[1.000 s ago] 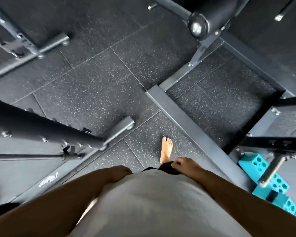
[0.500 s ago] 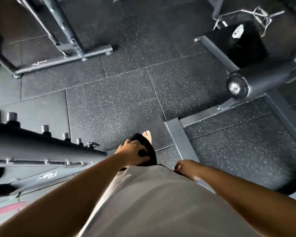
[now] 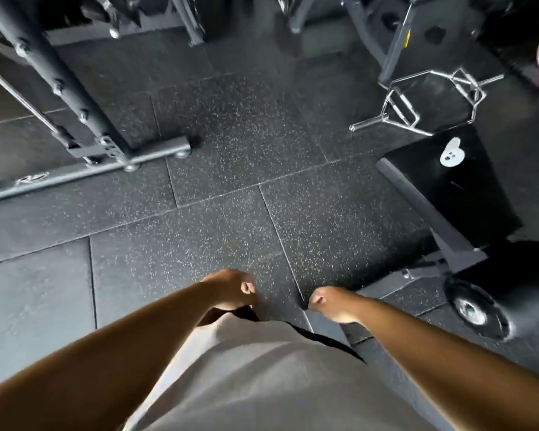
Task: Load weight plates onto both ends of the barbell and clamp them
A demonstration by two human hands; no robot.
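My left hand [image 3: 231, 289] and my right hand [image 3: 330, 303] hang in front of my waist, low in the head view. Both have loosely curled fingers and hold nothing. They are a short gap apart above the speckled black rubber floor [image 3: 246, 144]. A thin steel bar [image 3: 19, 98] slants along the dark rack [image 3: 59, 85] at the upper left. I see no weight plate or clamp that I can make out.
The rack's grey base foot [image 3: 106, 163] lies across the floor at left. A chrome hex bar [image 3: 430, 101] rests at the upper right, beside a black padded box [image 3: 467, 181]. A roller pad's round end [image 3: 476, 309] juts out at right. More machine frames stand at the back.
The view has swung away from the blue blocks and grey frame toward the rack and hex bar. My left hand has come off the black shorts and now hangs free.
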